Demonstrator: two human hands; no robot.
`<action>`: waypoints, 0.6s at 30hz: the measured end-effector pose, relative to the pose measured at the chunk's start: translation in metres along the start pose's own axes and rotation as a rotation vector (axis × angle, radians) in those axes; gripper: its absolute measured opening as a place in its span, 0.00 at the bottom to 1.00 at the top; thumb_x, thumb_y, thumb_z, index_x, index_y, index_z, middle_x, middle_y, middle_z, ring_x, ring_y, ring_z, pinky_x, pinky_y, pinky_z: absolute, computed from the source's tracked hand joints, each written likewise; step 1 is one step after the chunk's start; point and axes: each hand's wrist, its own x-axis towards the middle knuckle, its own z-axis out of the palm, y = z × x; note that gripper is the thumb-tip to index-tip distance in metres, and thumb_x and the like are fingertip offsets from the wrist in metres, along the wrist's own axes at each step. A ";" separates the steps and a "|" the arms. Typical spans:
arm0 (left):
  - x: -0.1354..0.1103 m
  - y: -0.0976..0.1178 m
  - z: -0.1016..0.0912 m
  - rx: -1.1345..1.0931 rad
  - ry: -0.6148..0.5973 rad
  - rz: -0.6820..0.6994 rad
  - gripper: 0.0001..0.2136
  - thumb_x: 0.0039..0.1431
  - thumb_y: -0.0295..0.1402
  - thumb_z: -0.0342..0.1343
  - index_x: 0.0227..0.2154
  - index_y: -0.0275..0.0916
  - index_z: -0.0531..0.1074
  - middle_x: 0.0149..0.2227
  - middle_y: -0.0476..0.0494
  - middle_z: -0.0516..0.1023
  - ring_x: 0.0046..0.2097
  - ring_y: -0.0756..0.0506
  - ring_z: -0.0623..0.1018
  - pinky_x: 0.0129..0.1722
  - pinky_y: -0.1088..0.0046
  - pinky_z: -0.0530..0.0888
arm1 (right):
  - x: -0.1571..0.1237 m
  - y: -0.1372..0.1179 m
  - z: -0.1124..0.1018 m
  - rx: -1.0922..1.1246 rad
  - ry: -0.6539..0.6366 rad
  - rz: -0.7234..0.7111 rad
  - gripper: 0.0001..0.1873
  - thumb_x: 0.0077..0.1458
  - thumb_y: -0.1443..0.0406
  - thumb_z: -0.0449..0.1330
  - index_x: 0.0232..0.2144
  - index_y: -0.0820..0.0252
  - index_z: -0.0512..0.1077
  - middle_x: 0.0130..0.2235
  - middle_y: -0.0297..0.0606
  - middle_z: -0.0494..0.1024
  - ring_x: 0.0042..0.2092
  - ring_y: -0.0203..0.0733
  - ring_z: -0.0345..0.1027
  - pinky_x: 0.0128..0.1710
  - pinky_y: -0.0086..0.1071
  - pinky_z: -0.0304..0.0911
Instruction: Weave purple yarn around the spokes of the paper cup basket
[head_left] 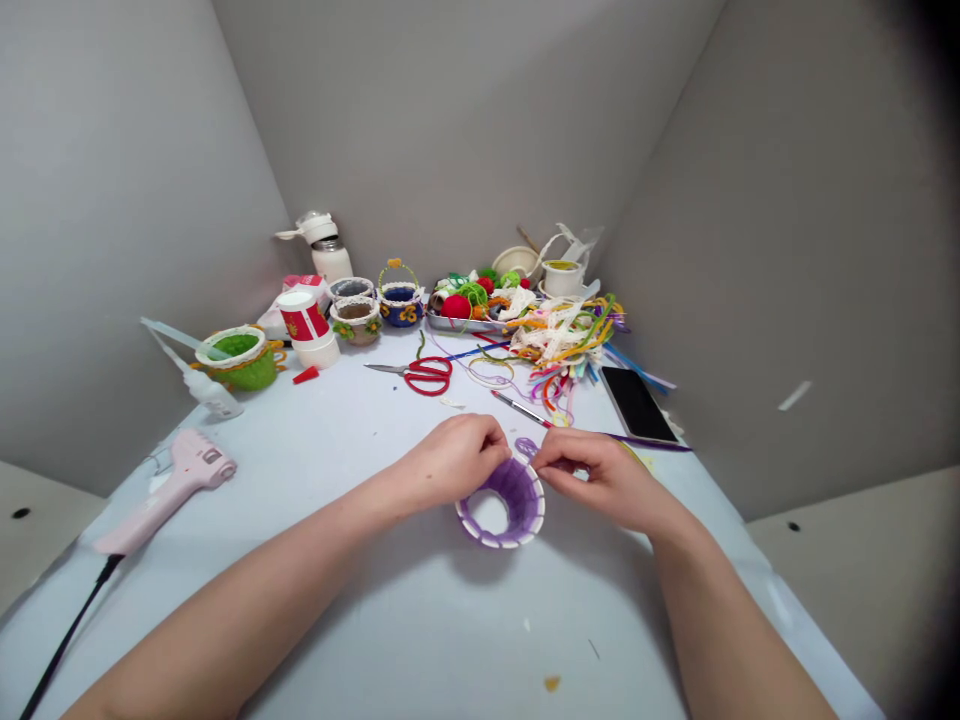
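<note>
A small paper cup with a white rim is woven with purple yarn and tilts so that its mouth faces me. My left hand is closed on the cup's upper left rim, thumb and fingertips pressed together there. At the upper right rim, my right hand makes a pinch on what looks like the purple yarn, though the strand between its fingertips is hard to see. Just behind the rim, a small loop of purple yarn lies between both hands.
Behind the cup lie red-handled scissors and a pen. A phone and a heap of yarn and lace sit at right. On the left are a pink glue gun, a glue bottle and a green basket.
</note>
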 end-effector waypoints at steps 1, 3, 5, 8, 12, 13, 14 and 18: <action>0.000 0.000 0.000 0.001 -0.001 0.003 0.09 0.54 0.33 0.48 0.30 0.38 0.73 0.34 0.46 0.78 0.35 0.48 0.74 0.32 0.74 0.67 | 0.000 0.000 0.000 -0.002 0.000 0.017 0.07 0.58 0.68 0.55 0.31 0.60 0.73 0.31 0.35 0.74 0.32 0.35 0.65 0.33 0.28 0.59; -0.001 0.000 -0.001 -0.006 -0.007 0.003 0.09 0.54 0.33 0.48 0.29 0.38 0.73 0.33 0.47 0.78 0.34 0.48 0.74 0.31 0.74 0.67 | 0.001 0.001 0.002 -0.004 0.004 0.061 0.07 0.58 0.68 0.55 0.31 0.60 0.73 0.31 0.35 0.74 0.32 0.35 0.65 0.32 0.27 0.59; -0.001 0.001 -0.001 -0.035 -0.013 0.001 0.08 0.54 0.33 0.49 0.30 0.39 0.73 0.33 0.47 0.78 0.34 0.48 0.75 0.31 0.74 0.67 | 0.002 0.002 0.004 0.007 0.010 0.094 0.08 0.58 0.67 0.54 0.31 0.60 0.73 0.31 0.35 0.74 0.32 0.35 0.65 0.31 0.27 0.58; -0.001 0.003 0.001 -0.105 -0.019 0.004 0.10 0.53 0.35 0.51 0.34 0.40 0.74 0.34 0.47 0.78 0.35 0.48 0.75 0.33 0.75 0.69 | 0.005 0.001 0.007 0.031 0.001 0.092 0.08 0.58 0.67 0.54 0.31 0.60 0.73 0.31 0.34 0.75 0.33 0.35 0.66 0.32 0.26 0.59; 0.002 0.006 0.005 -0.172 -0.016 0.027 0.09 0.51 0.36 0.54 0.33 0.39 0.75 0.34 0.47 0.78 0.35 0.48 0.74 0.35 0.75 0.70 | 0.006 0.000 0.012 0.035 0.008 0.087 0.08 0.58 0.66 0.54 0.30 0.60 0.72 0.29 0.33 0.74 0.31 0.34 0.65 0.31 0.26 0.58; 0.002 0.007 0.006 -0.187 -0.014 0.028 0.09 0.51 0.35 0.54 0.32 0.38 0.74 0.33 0.47 0.78 0.35 0.48 0.74 0.34 0.75 0.70 | 0.006 0.000 0.013 0.037 0.012 0.091 0.09 0.58 0.66 0.54 0.29 0.60 0.72 0.29 0.33 0.74 0.31 0.34 0.64 0.31 0.26 0.58; 0.003 0.007 0.006 -0.203 -0.016 0.029 0.08 0.51 0.35 0.55 0.32 0.38 0.74 0.33 0.48 0.78 0.35 0.49 0.74 0.34 0.75 0.70 | 0.006 0.000 0.013 0.040 0.017 0.098 0.09 0.58 0.65 0.54 0.29 0.60 0.72 0.29 0.33 0.74 0.31 0.34 0.64 0.30 0.26 0.58; 0.003 0.004 0.006 -0.226 -0.037 0.052 0.07 0.51 0.33 0.55 0.33 0.39 0.75 0.30 0.49 0.77 0.32 0.50 0.73 0.32 0.77 0.68 | 0.006 0.001 0.014 0.054 0.032 0.129 0.10 0.58 0.63 0.55 0.30 0.60 0.73 0.29 0.34 0.75 0.31 0.35 0.65 0.30 0.26 0.58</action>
